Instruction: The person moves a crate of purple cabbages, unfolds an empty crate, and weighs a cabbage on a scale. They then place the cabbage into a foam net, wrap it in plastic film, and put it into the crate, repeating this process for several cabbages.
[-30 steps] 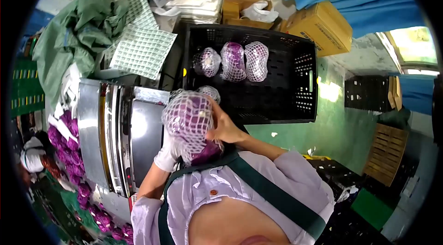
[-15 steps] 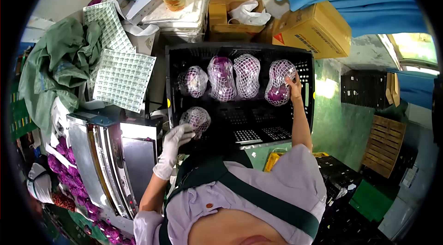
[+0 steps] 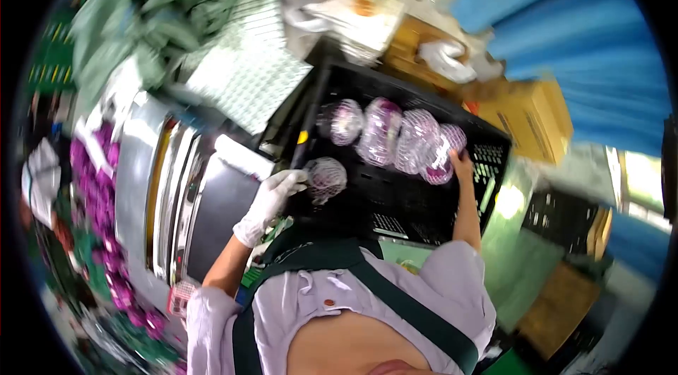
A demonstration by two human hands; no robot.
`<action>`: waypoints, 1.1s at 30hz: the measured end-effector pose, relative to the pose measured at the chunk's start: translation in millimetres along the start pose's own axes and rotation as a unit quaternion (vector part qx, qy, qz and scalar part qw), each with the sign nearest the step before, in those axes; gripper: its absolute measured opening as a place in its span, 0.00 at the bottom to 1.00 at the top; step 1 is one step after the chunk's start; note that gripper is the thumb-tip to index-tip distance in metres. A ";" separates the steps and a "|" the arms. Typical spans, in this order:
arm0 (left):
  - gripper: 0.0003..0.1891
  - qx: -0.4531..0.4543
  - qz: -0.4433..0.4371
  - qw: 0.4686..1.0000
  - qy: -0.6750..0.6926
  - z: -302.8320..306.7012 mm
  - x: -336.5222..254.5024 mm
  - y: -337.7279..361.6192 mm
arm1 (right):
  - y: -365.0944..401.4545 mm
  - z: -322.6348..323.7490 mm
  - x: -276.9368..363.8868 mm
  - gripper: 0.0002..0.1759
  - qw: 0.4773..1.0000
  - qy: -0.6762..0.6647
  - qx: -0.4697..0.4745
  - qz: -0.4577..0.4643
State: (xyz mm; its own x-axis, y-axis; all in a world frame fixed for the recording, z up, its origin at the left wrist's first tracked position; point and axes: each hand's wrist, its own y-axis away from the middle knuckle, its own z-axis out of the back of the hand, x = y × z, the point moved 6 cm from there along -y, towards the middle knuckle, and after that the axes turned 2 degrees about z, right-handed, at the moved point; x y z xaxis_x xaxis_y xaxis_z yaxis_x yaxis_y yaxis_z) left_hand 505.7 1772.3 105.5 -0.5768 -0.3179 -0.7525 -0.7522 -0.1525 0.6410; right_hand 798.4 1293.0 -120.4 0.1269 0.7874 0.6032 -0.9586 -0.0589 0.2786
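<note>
My bare right hand (image 3: 462, 163) grips the right side of a netted purple bundle (image 3: 441, 156), which lies against the row in a black crate (image 3: 417, 223). To its left are three more bundles in white net: one beside it (image 3: 417, 138), a larger one (image 3: 380, 131) and a shorter one (image 3: 346, 122). Nearer me, a single netted purple piece (image 3: 327, 179) sits at the crate's left side. My white-gloved left hand (image 3: 274, 198) reaches over the crate's left edge; its fingertips are pressed together at that piece's net. Blur hides what they pinch, if anything.
Left of the crate stands a metal machine (image 3: 212, 212) beside a pile of purple produce (image 3: 95, 170). Patterned sheets (image 3: 244, 82) and green cloth (image 3: 152, 8) lie behind it. Cardboard boxes (image 3: 533, 117) stand beyond the crate, near a blue curtain (image 3: 565, 29).
My right hand has slid the rightmost bundle left against the others. My left fingers have closed near the single netted piece. The whole view has turned clockwise and blurred.
</note>
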 end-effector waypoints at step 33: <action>0.53 -0.727 -0.034 0.685 0.043 656.5 241.9 457.1 | 527.7 -345.5 491.8 0.10 0.575 0.148 0.585 0.553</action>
State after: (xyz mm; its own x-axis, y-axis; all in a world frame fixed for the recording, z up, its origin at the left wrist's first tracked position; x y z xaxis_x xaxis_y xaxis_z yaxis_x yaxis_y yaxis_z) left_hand -186.8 2240.1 117.3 -0.4876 -0.3077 -0.8171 0.3711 -0.9201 0.1250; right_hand 266.9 1861.1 65.0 -0.6090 -0.0680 0.7902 0.4377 -0.8597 0.2633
